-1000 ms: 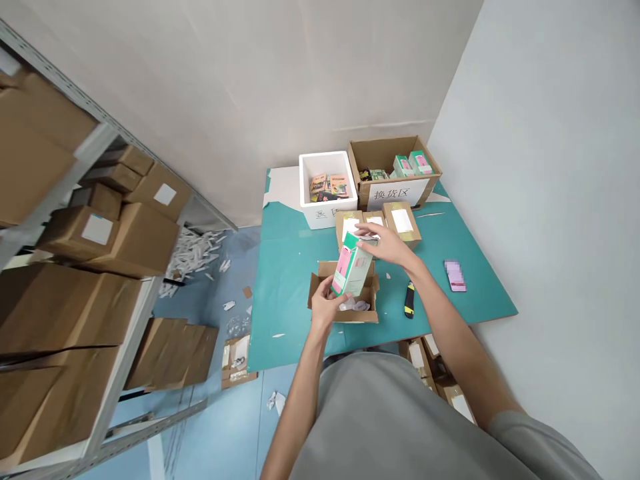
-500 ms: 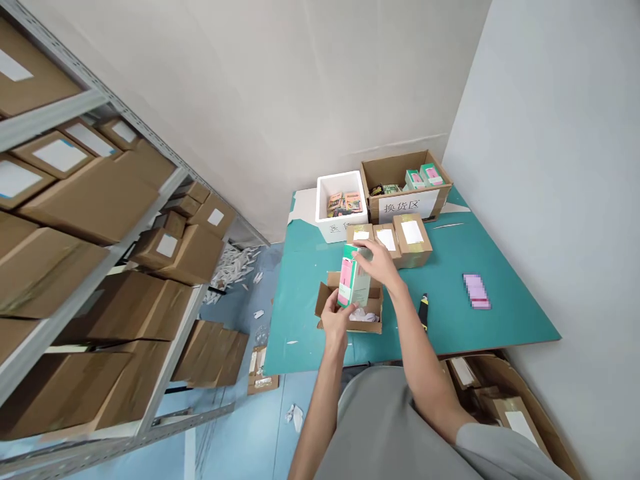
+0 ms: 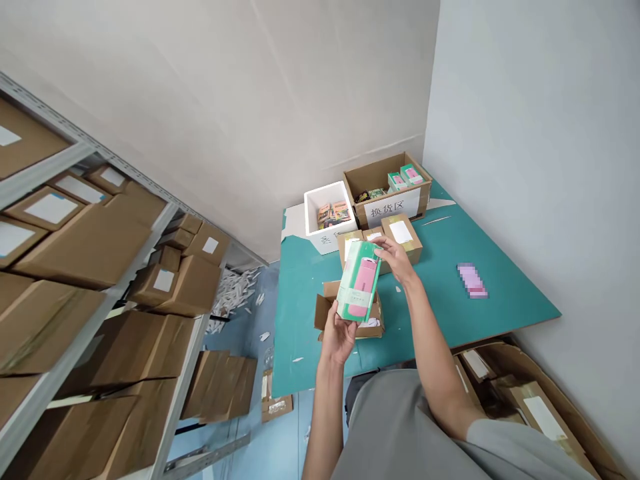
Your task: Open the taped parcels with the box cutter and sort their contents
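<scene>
Head view: left hand [image 3: 339, 333] and right hand [image 3: 397, 257] clamp the green-and-pink cardboard carton [image 3: 359, 280] endwise; fingertip grip might slip, dropping it.

Pale walls, blue floor [image 3: 235, 427] (paper-littered), metal shelving [image 3: 90, 320].

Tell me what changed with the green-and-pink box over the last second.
The green-and-pink box was turned in the hands: earlier its narrow side faced the camera, now its broad pink-printed face does, tilted. The left hand keeps its grip at the bottom end, the right hand at the top; nothing was let go. The open carton beneath and the white foam bin stayed put.
</scene>
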`<action>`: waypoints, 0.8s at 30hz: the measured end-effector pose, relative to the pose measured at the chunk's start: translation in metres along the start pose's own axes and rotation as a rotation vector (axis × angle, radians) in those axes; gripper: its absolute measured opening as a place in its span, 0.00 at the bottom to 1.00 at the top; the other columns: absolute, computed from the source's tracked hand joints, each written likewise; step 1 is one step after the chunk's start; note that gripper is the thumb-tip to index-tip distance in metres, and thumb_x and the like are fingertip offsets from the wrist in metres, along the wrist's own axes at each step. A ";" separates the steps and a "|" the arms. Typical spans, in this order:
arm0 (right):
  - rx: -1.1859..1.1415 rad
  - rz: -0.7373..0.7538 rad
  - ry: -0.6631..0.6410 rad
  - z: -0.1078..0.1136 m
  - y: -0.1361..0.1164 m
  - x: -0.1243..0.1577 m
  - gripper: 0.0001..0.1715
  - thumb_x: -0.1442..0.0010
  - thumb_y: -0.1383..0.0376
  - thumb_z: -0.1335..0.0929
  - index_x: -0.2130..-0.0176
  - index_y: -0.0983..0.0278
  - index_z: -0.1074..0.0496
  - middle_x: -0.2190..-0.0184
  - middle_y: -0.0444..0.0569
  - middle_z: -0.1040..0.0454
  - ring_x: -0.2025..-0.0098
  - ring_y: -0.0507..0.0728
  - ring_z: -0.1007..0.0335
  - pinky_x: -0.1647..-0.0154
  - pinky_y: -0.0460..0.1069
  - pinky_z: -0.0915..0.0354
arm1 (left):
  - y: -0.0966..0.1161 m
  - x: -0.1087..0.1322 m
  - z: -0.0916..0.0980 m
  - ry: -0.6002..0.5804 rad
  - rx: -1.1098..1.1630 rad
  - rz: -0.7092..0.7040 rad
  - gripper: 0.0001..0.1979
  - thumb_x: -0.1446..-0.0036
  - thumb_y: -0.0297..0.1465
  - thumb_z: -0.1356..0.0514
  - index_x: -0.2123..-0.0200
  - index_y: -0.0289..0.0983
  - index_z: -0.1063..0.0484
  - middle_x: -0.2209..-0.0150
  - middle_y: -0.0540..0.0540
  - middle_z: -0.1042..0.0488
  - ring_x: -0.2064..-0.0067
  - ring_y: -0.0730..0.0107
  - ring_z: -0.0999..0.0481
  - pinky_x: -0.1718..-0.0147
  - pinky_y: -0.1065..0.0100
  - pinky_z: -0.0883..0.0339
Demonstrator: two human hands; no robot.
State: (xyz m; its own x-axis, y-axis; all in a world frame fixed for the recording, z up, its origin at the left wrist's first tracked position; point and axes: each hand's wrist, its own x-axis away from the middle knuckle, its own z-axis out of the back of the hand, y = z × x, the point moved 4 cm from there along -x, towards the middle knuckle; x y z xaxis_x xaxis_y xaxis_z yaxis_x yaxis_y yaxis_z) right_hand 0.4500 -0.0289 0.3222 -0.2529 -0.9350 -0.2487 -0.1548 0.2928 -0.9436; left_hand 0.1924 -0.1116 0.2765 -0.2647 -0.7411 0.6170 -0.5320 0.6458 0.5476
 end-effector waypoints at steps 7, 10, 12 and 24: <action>0.089 -0.020 0.023 0.003 0.005 0.008 0.33 0.44 0.42 0.17 0.49 0.56 0.21 0.47 0.52 0.15 0.42 0.67 0.19 0.41 0.58 0.22 | -0.010 -0.008 -0.008 0.023 -0.045 0.038 0.21 0.26 0.41 0.30 0.38 0.36 0.19 0.60 0.43 0.12 0.65 0.66 0.12 0.61 0.71 0.15; 0.135 -0.026 0.034 0.002 0.006 0.010 0.32 0.43 0.41 0.18 0.49 0.57 0.21 0.47 0.54 0.15 0.41 0.68 0.20 0.44 0.58 0.22 | -0.011 -0.006 -0.012 -0.056 -0.230 -0.080 0.36 0.37 0.55 0.23 0.37 0.36 0.19 0.55 0.37 0.12 0.56 0.56 0.11 0.53 0.62 0.14; 0.152 -0.026 0.029 -0.001 0.004 0.012 0.32 0.42 0.41 0.19 0.49 0.57 0.20 0.46 0.54 0.15 0.40 0.68 0.19 0.45 0.58 0.21 | -0.013 -0.003 -0.015 -0.093 -0.344 -0.157 0.43 0.45 0.58 0.19 0.37 0.36 0.20 0.54 0.36 0.13 0.54 0.52 0.11 0.50 0.57 0.15; -0.057 0.007 -0.051 -0.009 -0.015 0.018 0.35 0.42 0.35 0.19 0.50 0.54 0.22 0.39 0.53 0.15 0.36 0.69 0.19 0.38 0.61 0.21 | -0.012 0.016 -0.013 -0.247 -0.191 -0.002 0.35 0.43 0.58 0.21 0.46 0.37 0.15 0.52 0.35 0.13 0.66 0.63 0.18 0.67 0.64 0.23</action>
State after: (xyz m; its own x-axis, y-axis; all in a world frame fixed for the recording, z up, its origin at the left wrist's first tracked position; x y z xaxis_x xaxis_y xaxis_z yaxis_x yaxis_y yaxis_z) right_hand 0.4390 -0.0482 0.3344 -0.2053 -0.9416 -0.2670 -0.2080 0.3086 -0.9282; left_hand 0.2051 -0.1286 0.2875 -0.4638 -0.7494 0.4725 -0.3781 0.6498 0.6594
